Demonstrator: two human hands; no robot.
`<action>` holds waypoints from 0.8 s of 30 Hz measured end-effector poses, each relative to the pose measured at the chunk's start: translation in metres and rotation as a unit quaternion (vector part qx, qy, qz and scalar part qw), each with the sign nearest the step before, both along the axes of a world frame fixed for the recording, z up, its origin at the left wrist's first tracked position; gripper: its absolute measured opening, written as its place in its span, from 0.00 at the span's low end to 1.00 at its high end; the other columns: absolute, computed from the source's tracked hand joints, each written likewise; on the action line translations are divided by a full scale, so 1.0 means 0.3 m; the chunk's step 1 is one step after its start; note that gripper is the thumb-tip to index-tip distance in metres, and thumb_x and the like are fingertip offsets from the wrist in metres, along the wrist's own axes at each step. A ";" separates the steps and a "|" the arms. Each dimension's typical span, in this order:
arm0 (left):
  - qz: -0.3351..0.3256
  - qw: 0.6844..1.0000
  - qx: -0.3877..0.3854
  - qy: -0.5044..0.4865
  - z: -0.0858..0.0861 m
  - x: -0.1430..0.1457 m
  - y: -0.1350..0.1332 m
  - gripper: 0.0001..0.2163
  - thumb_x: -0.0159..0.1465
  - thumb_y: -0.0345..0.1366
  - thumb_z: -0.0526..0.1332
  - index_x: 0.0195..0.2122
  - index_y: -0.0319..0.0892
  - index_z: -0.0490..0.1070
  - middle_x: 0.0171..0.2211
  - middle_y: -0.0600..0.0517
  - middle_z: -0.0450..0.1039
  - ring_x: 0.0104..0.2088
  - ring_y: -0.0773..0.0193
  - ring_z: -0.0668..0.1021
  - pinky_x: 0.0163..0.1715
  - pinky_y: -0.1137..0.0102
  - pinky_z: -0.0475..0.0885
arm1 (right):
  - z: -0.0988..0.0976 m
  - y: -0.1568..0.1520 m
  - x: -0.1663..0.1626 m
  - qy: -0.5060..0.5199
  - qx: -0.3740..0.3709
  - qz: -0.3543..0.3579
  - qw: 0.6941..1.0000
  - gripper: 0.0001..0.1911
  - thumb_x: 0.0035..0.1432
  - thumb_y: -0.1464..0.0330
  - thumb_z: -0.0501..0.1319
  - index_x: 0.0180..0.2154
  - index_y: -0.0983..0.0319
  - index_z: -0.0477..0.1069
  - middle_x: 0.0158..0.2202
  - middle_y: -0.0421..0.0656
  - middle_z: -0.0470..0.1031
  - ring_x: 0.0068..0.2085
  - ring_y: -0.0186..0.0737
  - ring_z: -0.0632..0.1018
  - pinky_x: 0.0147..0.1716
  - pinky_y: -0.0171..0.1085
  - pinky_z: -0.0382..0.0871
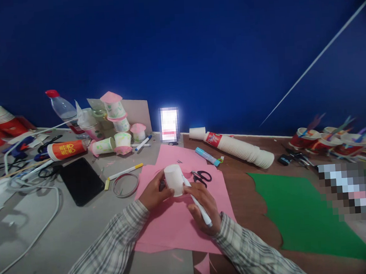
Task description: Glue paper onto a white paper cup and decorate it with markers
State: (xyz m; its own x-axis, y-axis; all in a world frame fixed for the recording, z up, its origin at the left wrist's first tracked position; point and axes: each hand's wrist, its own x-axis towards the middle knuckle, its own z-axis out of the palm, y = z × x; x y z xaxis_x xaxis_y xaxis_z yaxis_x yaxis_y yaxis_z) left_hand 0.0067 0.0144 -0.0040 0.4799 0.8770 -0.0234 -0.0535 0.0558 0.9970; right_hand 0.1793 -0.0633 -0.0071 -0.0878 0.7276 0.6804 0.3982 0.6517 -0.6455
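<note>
The left hand (157, 192) pinches a paper cup (174, 179) above pink paper (164, 232); the right hand (207, 208), just beside, holds a pen (202, 210). Likely light and easily dented, the cup suits a gentle hold near its rim.

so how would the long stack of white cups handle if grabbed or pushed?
Stack of white cups: probably light for its length, as they look like paper. Likely to roll if pushed sideways, lying on its round side on the brown tabletop. Might sag or slip apart if lifted by one end: the spaced rims suggest loose nesting.
</note>
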 end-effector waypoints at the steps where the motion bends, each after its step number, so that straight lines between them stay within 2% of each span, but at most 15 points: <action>1: 0.002 1.000 0.001 0.002 0.001 0.001 -0.001 0.27 0.45 0.33 0.66 0.48 0.43 0.62 0.32 0.52 0.71 0.28 0.64 0.72 0.30 0.68 0.68 | 0.000 -0.001 -0.001 0.000 -0.002 0.002 1.000 0.17 0.58 0.65 0.54 0.49 0.59 0.66 0.41 0.49 0.71 0.40 0.48 0.75 0.37 0.46 0.73; 5: 0.001 1.000 0.010 0.029 -0.005 0.003 -0.003 0.25 0.46 0.34 0.65 0.47 0.43 0.63 0.30 0.54 0.70 0.27 0.66 0.71 0.28 0.69 0.68 | 0.002 -0.006 -0.003 -0.002 -0.004 0.008 1.000 0.17 0.57 0.68 0.55 0.49 0.60 0.65 0.40 0.49 0.71 0.40 0.47 0.74 0.37 0.45 0.72; 15: 0.023 0.997 0.024 0.074 -0.013 0.018 -0.007 0.30 0.42 0.31 0.67 0.48 0.45 0.60 0.37 0.53 0.70 0.35 0.60 0.73 0.33 0.67 0.71 | 0.003 -0.006 -0.005 -0.001 -0.018 0.026 0.999 0.19 0.55 0.71 0.56 0.50 0.60 0.65 0.39 0.48 0.72 0.39 0.46 0.74 0.38 0.45 0.73; 24: 0.043 0.991 0.057 0.111 -0.008 0.024 -0.012 0.30 0.42 0.33 0.67 0.49 0.45 0.61 0.37 0.53 0.72 0.35 0.59 0.74 0.33 0.67 0.71 | -0.004 -0.008 0.002 -0.028 -0.004 0.020 0.999 0.20 0.55 0.69 0.56 0.51 0.58 0.65 0.43 0.49 0.71 0.44 0.50 0.74 0.41 0.48 0.73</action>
